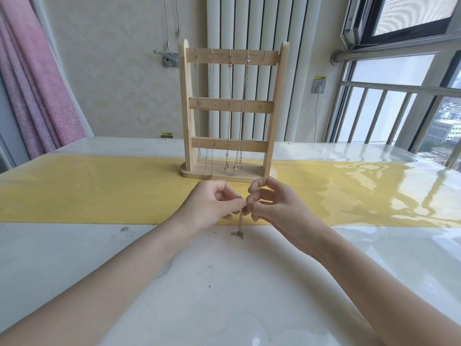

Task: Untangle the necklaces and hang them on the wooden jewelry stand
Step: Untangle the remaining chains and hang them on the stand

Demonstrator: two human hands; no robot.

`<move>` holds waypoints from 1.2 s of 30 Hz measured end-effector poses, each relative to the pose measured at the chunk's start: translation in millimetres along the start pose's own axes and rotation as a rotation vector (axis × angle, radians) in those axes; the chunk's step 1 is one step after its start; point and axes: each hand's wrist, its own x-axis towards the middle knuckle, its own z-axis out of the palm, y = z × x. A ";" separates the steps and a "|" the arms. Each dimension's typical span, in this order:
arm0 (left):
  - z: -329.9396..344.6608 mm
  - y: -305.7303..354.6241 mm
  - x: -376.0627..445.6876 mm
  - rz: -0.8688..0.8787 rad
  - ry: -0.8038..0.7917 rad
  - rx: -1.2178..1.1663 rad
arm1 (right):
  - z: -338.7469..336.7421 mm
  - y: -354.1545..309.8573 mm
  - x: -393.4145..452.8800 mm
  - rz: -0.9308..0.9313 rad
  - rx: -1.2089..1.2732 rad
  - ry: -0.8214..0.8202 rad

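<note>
While your forearms reach in over the near white part of the bench (74, 248), both hands meet at its middle, over the near edge of the yellow runner (99, 191). Your left hand (212, 206) pinches the top of the last loose necklace (240, 222) between thumb and fingertips, and your right hand (272, 203) pinches the same spot from the other side, its forefinger and thumb arched in a loop above. From that shared pinch the chain drops straight down, long axis vertical, and its lower end lies bunched on the bench just below and between your wrists; whether a knot remains there is too small to tell. What the coming move seems to turn on is this: the wooden jewelry stand (230, 146) lies directly beyond your hands, close, its base just past your fingertips, and the only bare hook (265, 54) on the top bar sits at the far right. That favours your right hand as the carrying one, moving up and away. Four hung chains (229, 108) already fall from the other hooks, the nearest just left of the free one, so a swinging chain could likely snag them. Farther back stand a white radiator (249, 21), a pink curtain (32, 83) at left and a railed window (399, 108) at right.
</note>
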 end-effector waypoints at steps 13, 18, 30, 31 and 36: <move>-2.5 -2.1 1.4 0.039 -0.129 0.096 | -4.4 -6.2 1.9 0.110 0.290 0.074; -2.8 -2.8 3.0 -0.007 -0.060 -0.055 | 0.2 -6.6 -1.9 0.195 0.139 -0.014; -11.8 1.6 6.3 -0.280 -0.073 -0.760 | 0.3 -8.6 -4.0 0.171 -0.083 -0.100; -11.5 1.2 6.0 -0.267 -0.080 -0.760 | 0.7 -7.6 -3.9 0.182 -0.095 -0.096; -10.5 1.3 5.1 -0.237 -0.067 -0.683 | -5.4 -9.2 -2.0 0.246 0.137 0.043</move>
